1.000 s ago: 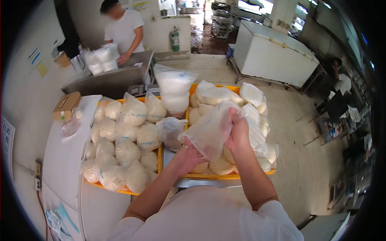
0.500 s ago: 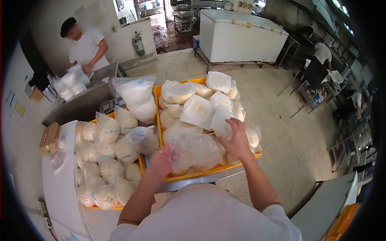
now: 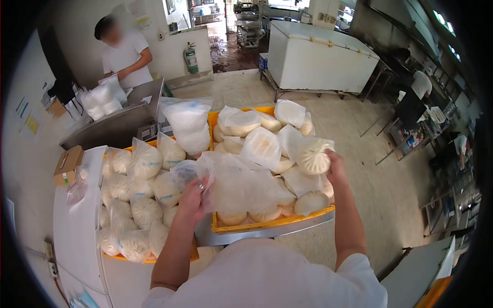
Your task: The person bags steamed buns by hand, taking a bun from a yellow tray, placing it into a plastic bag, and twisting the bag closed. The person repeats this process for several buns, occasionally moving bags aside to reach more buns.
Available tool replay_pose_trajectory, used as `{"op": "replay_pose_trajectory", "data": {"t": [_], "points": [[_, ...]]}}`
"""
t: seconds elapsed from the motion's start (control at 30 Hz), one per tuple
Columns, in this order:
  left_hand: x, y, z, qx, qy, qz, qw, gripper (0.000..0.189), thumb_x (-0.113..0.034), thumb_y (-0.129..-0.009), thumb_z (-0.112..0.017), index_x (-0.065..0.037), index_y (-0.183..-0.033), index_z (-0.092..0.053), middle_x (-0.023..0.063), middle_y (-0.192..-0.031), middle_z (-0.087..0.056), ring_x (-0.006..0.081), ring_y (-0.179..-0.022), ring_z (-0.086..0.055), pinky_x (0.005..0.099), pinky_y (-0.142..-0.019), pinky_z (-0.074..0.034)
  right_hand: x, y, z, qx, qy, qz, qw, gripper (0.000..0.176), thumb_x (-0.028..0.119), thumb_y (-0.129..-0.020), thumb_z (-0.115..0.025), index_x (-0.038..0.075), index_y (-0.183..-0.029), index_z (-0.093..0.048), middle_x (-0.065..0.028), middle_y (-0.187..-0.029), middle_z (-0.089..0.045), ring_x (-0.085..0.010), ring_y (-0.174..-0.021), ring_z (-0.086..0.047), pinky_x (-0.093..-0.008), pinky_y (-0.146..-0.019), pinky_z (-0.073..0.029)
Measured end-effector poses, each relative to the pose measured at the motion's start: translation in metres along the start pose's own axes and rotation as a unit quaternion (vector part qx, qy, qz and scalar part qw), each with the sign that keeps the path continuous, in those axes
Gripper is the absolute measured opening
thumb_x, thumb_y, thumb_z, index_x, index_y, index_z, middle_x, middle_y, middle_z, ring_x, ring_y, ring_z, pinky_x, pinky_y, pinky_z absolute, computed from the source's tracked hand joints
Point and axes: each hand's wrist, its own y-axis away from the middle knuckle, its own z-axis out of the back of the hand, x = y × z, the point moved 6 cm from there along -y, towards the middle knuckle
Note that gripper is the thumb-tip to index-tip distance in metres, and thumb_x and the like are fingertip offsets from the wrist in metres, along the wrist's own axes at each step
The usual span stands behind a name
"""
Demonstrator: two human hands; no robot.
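Note:
A pleated white bun (image 3: 314, 156) with paper beneath it is gripped by my right hand (image 3: 336, 167) over the right side of a yellow crate (image 3: 277, 224). My left hand (image 3: 193, 199), with a ring on one finger, pinches the left edge of a clear plastic bag (image 3: 239, 182). That bag spreads over the front left of the crate. More buns (image 3: 311, 203) and square white papers (image 3: 261, 147) fill the crate. Left of it, bagged buns (image 3: 146, 211) are packed in a second yellow crate.
A large bag of white packets (image 3: 186, 123) stands behind the crates. Across a steel counter (image 3: 110, 128), a person (image 3: 128, 56) handles clear bags. A cardboard box (image 3: 68, 164) sits at the left. Beyond are a white chest freezer (image 3: 321, 61) and another person (image 3: 422, 83).
My right hand has taken hold of a pleated bun and lifted it rightward. My left hand has moved slightly left with the bag, which is now more spread out. The view has shifted a little.

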Motion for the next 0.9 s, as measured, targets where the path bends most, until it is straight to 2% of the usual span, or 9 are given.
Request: {"op": "replay_pose_trajectory", "data": {"t": [0.03,0.13,0.23,0.33,0.43,0.47,0.6,0.73,0.9], "points": [[-0.008,0.003,-0.012,-0.040,-0.021,-0.008,0.999,0.017,-0.010,-0.099,-0.055,-0.003,-0.109,-0.067,0.0039,-0.097,-0.068,0.0141,-0.078,-0.066,0.0294,-0.069,-0.056,-0.005,0.001,-0.008,0.033,-0.158,-0.023,0.987,0.051,0.035,-0.095,-0.060,0.002,-0.132,-0.057,-0.0166,-0.123,-0.068,-0.0313,-0.106,-0.069,-0.0418,-0.090,-0.058],[-0.026,-0.002,-0.051,-0.133,-0.070,-0.038,0.988,0.019,-0.010,-0.099,-0.056,-0.002,-0.113,-0.066,0.0052,-0.100,-0.068,0.0148,-0.081,-0.066,0.0297,-0.070,-0.056,0.033,0.063,-0.050,0.015,-0.351,-0.013,0.936,0.058,0.040,-0.098,-0.053,0.004,-0.143,-0.046,-0.0206,-0.138,-0.057,-0.0338,-0.116,-0.065,-0.0475,-0.097,-0.056],[-0.028,-0.017,-0.063,-0.142,-0.148,-0.111,0.972,0.022,-0.004,-0.095,-0.059,-0.002,-0.116,-0.065,0.0055,-0.099,-0.067,0.0142,-0.086,-0.067,0.0286,-0.073,-0.056,0.035,0.094,-0.075,0.113,-0.418,-0.039,0.901,0.060,0.043,-0.099,-0.048,0.004,-0.145,-0.045,-0.0224,-0.141,-0.054,-0.0377,-0.117,-0.064,-0.0548,-0.098,-0.055],[-0.005,-0.051,-0.079,-0.117,-0.252,-0.204,0.939,0.027,0.004,-0.088,-0.066,-0.001,-0.114,-0.065,0.0042,-0.092,-0.069,0.0113,-0.083,-0.066,0.0261,-0.074,-0.054,0.031,0.137,-0.109,0.109,-0.233,-0.046,0.965,0.080,0.035,-0.078,-0.072,-0.002,-0.143,-0.045,-0.0210,-0.134,-0.059,-0.0366,-0.117,-0.063,-0.0537,-0.098,-0.054],[0.033,-0.059,-0.109,-0.065,-0.235,-0.176,0.954,0.023,0.002,-0.085,-0.074,-0.002,-0.107,-0.069,0.0032,-0.089,-0.070,0.0084,-0.079,-0.065,0.0251,-0.071,-0.054,0.036,0.195,-0.186,0.226,-0.209,-0.148,0.940,0.090,0.014,-0.057,-0.080,-0.008,-0.138,-0.048,-0.0190,-0.122,-0.064,-0.0303,-0.110,-0.066,-0.0422,-0.098,-0.054],[0.043,-0.060,-0.116,-0.031,-0.237,-0.145,0.960,0.021,-0.002,-0.085,-0.077,-0.002,-0.105,-0.069,0.0031,-0.087,-0.070,0.0078,-0.079,-0.065,0.0252,-0.070,-0.054,0.050,0.207,-0.217,0.331,-0.216,-0.165,0.904,0.092,0.016,-0.060,-0.083,-0.008,-0.141,-0.045,-0.0172,-0.124,-0.063,-0.0281,-0.110,-0.065,-0.0383,-0.098,-0.052],[0.057,-0.049,-0.117,-0.012,-0.122,0.020,0.992,0.019,-0.008,-0.091,-0.073,-0.002,-0.108,-0.069,0.0040,-0.089,-0.072,0.0104,-0.080,-0.067,0.0274,-0.069,-0.056,0.059,0.200,-0.226,0.317,-0.204,-0.201,0.904,0.088,0.024,-0.070,-0.085,-0.007,-0.141,-0.043,-0.0171,-0.129,-0.061,-0.0252,-0.113,-0.064,-0.0395,-0.096,-0.053],[0.048,-0.038,-0.107,0.030,-0.014,0.014,0.999,0.014,-0.006,-0.094,-0.067,-0.002,-0.108,-0.068,0.0076,-0.100,-0.072,0.0160,-0.083,-0.070,0.0314,-0.077,-0.059,0.033,0.175,-0.186,0.223,-0.199,-0.171,0.939,0.072,0.019,-0.079,-0.080,-0.008,-0.136,-0.046,-0.0184,-0.129,-0.061,-0.0284,-0.114,-0.064,-0.0416,-0.097,-0.054],[0.057,-0.032,-0.099,0.051,0.002,-0.035,0.998,0.007,-0.007,-0.097,-0.064,-0.002,-0.101,-0.067,0.0015,-0.090,-0.068,0.0110,-0.083,-0.064,0.0274,-0.075,-0.053,-0.003,0.168,-0.173,0.156,-0.272,-0.201,0.928,0.058,0.022,-0.092,-0.068,-0.008,-0.135,-0.046,-0.0196,-0.130,-0.061,-0.0298,-0.115,-0.064,-0.0436,-0.100,-0.053]]}}
